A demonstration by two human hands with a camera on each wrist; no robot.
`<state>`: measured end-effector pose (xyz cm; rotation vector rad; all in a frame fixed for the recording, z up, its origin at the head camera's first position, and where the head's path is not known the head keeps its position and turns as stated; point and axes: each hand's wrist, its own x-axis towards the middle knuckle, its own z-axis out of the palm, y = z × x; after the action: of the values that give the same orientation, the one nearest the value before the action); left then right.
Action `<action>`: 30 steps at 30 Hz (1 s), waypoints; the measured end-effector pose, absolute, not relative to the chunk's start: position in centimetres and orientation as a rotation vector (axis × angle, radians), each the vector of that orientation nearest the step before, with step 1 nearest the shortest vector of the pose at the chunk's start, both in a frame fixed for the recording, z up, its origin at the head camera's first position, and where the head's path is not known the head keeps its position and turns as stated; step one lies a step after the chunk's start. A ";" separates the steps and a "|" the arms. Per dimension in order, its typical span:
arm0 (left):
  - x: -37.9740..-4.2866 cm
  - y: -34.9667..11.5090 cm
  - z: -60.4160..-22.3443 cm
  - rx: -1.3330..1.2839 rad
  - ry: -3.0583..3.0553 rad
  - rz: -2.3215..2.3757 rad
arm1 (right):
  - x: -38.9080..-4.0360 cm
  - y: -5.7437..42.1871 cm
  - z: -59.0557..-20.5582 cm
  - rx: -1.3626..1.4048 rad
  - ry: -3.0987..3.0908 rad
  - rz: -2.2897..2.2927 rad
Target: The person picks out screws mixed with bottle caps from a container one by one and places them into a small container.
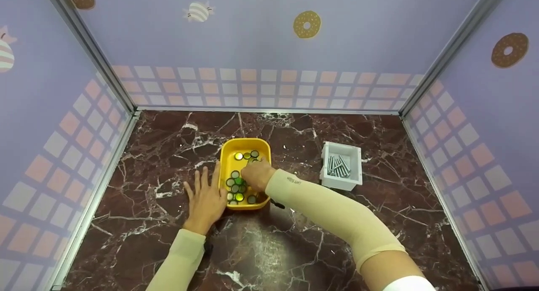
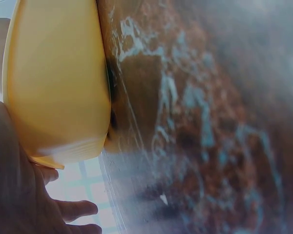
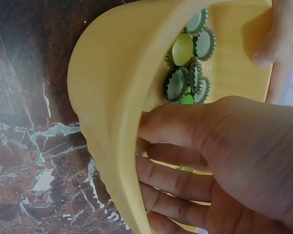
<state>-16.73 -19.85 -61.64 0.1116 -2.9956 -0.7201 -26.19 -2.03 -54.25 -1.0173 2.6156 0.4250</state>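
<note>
A yellow plastic tray (image 1: 227, 156) holds several bottle caps (image 1: 239, 197), most lying with their undersides up, a few showing green or yellow tops. My left hand (image 1: 205, 203) rests along the tray's left side, fingers spread and straight, its thumb at the rim. My right hand (image 1: 257, 176) reaches down inside the tray, over its right half, among the caps. In the right wrist view the tray's near wall hides the tips of the right hand's fingers (image 3: 178, 178), so I cannot tell whether they pinch a cap. More bottle caps (image 3: 181, 49) lie beyond its thumb.
A white bin (image 1: 358, 166) with several metal screws (image 1: 338, 166) stands to the right of the tray. The dark marbled tabletop (image 1: 286, 249) is enclosed by patterned panels (image 1: 269, 42) at the back and both sides.
</note>
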 end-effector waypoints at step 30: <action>-16.7 -19.7 -61.6 0.119 -3.003 -0.708 | -27.0 -2.3 -56.1 -1.005 2.572 0.220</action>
<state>-16.71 -19.72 -61.60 0.1190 -3.0031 -0.7077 -27.02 -2.29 -56.13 -1.0046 2.5722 0.2199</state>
